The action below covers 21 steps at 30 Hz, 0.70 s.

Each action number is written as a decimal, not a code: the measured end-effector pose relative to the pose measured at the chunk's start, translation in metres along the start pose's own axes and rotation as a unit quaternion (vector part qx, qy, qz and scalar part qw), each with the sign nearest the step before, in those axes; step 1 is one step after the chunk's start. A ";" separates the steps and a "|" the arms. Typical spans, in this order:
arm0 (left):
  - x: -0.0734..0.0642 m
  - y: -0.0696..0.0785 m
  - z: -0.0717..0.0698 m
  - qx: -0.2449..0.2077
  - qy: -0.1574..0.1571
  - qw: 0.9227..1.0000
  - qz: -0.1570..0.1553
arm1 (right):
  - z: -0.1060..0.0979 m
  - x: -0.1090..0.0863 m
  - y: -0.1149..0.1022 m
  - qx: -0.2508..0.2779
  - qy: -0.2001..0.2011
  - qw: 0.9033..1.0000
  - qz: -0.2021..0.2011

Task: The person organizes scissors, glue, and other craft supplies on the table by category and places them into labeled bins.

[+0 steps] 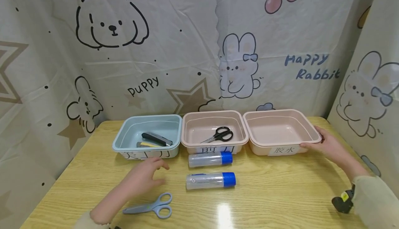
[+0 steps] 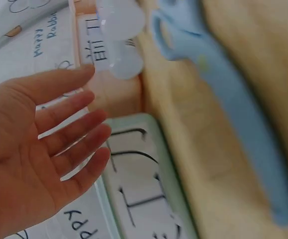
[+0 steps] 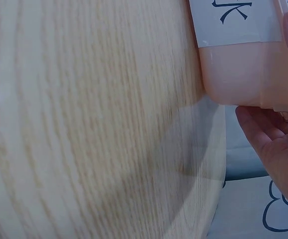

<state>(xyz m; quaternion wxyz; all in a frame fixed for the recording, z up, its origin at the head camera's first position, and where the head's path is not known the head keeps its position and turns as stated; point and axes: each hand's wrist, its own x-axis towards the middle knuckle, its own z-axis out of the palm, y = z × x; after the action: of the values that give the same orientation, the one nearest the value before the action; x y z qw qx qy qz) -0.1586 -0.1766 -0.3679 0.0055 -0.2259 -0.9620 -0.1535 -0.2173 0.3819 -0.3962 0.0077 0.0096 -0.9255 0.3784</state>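
We have the right-end pink bin (image 1: pixel 262 150) by its right end: thumb of our right hand (image 1: pixel 328 147) at the front rim, fingers (image 3: pixel 255 129) curled against the end wall under the rim. Right fingers are gripping.

Key relation: the bin extends left from those fingers, long axis roughly left-right; right hand is on it, left hand well apart. We see its label facing us.

Further left of the right fingers: middle bin (image 1: pixel 193 144), just beside the held one, black scissors (image 1: pixel 218 136) inside. Before it on the desk (image 1: pixel 265 194), far tube (image 1: pixel 207 159) and near tube (image 1: pixel 205 181), parallel, blue caps toward the right fingers. Both lie right of the left fingers.

Our left hand (image 1: pixel 143 176) is over the desk, fingers loosely spread, holding nothing. Just beyond them: blue bin (image 1: pixel 116 146) with dark cutter (image 1: pixel 156 139) and yellow-grey cutter (image 1: pixel 149 144). On their near side: blue scissors (image 1: pixel 149 207), loops rightward. Printed cloth (image 1: pixel 187 49) behind.
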 end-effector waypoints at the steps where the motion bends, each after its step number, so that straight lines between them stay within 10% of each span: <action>1: -0.004 -0.002 0.000 -0.006 -0.016 1.000 -0.007 | 0.000 0.000 0.000 0.001 0.000 1.000 -0.002; 21: -0.051 -0.038 0.005 -0.041 -0.200 0.978 -0.041 | 0.001 0.000 0.000 -0.002 0.007 1.000 -0.004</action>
<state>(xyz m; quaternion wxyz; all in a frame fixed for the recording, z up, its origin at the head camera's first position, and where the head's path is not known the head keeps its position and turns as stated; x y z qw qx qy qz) -0.1293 -0.2298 -0.3881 -0.2023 -0.2127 -0.9449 -0.1450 -0.2173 0.3815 -0.3968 0.0156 0.0109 -0.9260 0.3770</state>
